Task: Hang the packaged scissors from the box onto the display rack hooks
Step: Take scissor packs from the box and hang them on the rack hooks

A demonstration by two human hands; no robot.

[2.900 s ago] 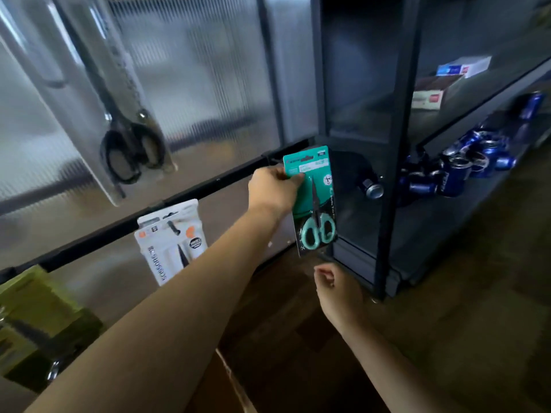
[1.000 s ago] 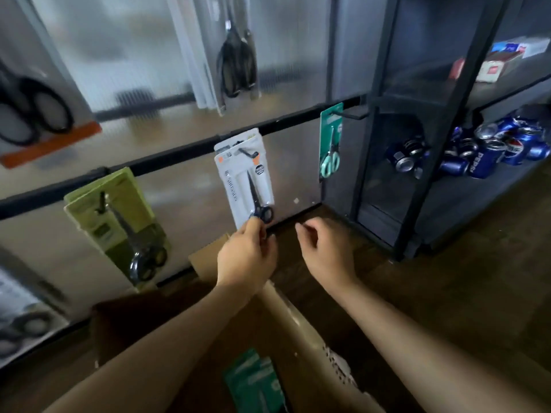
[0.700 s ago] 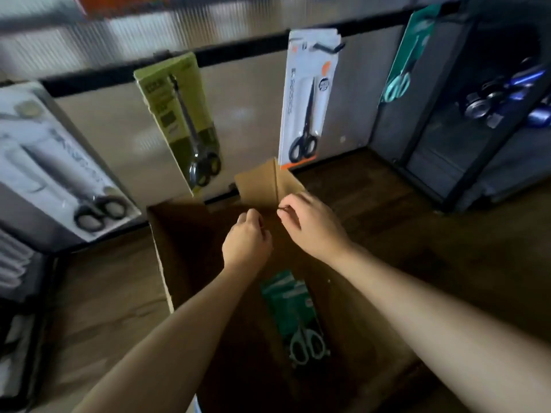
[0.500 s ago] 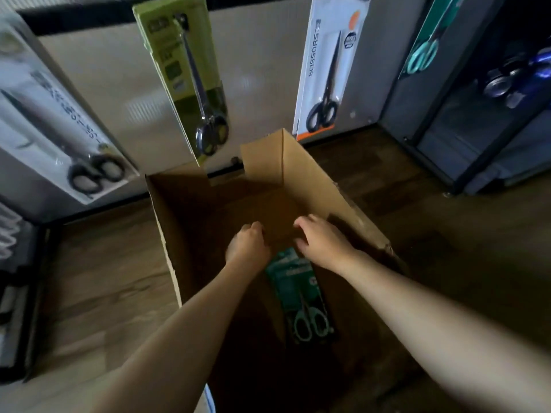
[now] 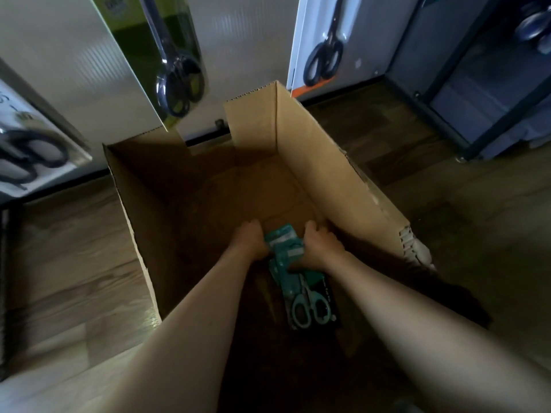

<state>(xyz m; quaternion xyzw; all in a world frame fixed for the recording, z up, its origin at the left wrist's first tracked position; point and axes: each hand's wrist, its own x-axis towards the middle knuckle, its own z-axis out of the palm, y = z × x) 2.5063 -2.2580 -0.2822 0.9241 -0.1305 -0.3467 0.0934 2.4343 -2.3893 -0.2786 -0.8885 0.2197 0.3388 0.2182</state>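
Note:
An open cardboard box [image 5: 328, 180] stands on the wooden floor below the display rack. Teal packaged scissors [image 5: 301, 289] lie at its bottom, apparently more than one pack stacked. Both my arms reach down into the box. My left hand [image 5: 250, 241] curls round the top left edge of the top pack. My right hand [image 5: 318, 248] grips its top right side, thumb across the card. On the rack above hang a green scissors pack [image 5: 167, 55], a white one with an orange strip [image 5: 322, 49], and another white pack [image 5: 26, 150] at far left.
A dark metal shelf unit [image 5: 492, 84] stands to the right of the rack, with cans [image 5: 533, 22] on it. The box's tall side flaps rise close to the lower ends of the hanging packs. Wooden floor [image 5: 74, 263] surrounds the box.
A teal pack was hung at the rack's right end. Then my view dropped from the rack to the box, and both hands went down inside and closed on the teal pack.

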